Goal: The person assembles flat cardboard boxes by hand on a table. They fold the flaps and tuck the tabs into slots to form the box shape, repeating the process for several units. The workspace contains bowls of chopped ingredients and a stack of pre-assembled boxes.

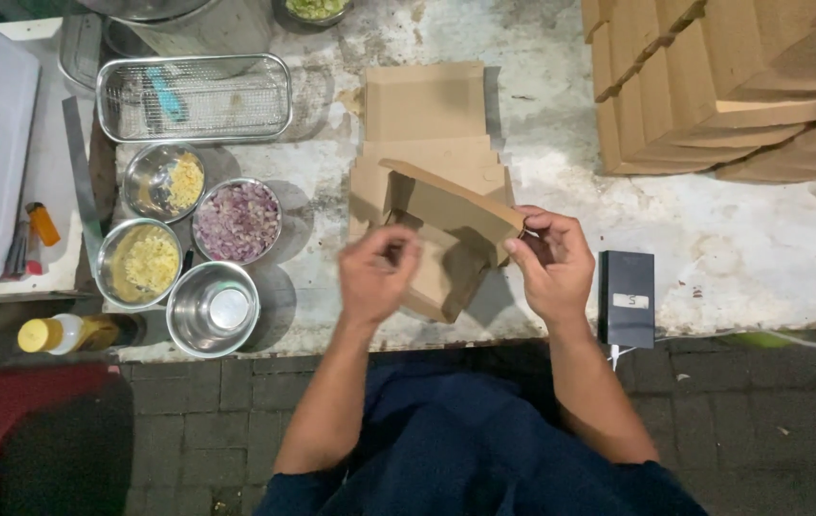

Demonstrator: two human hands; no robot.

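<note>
I hold a brown cardboard box [451, 225] that is partly folded, tilted above the worn white table [733, 248]. My right hand [551, 263] grips its right corner with fingers curled over the edge. My left hand [376, 272] is blurred, at the box's left side, with fingers bent against a flap. Beneath the box lies a stack of flat brown cardboard blanks [424, 105], reaching toward the far edge of the table.
Several steel bowls sit at left: chopped red onion [238, 221], yellow shreds [148, 263], an empty bowl [213, 308]. A wire mesh tray [195, 97] stands behind them. Folded boxes are stacked at far right [714, 86]. A dark power bank [626, 298] lies by my right hand.
</note>
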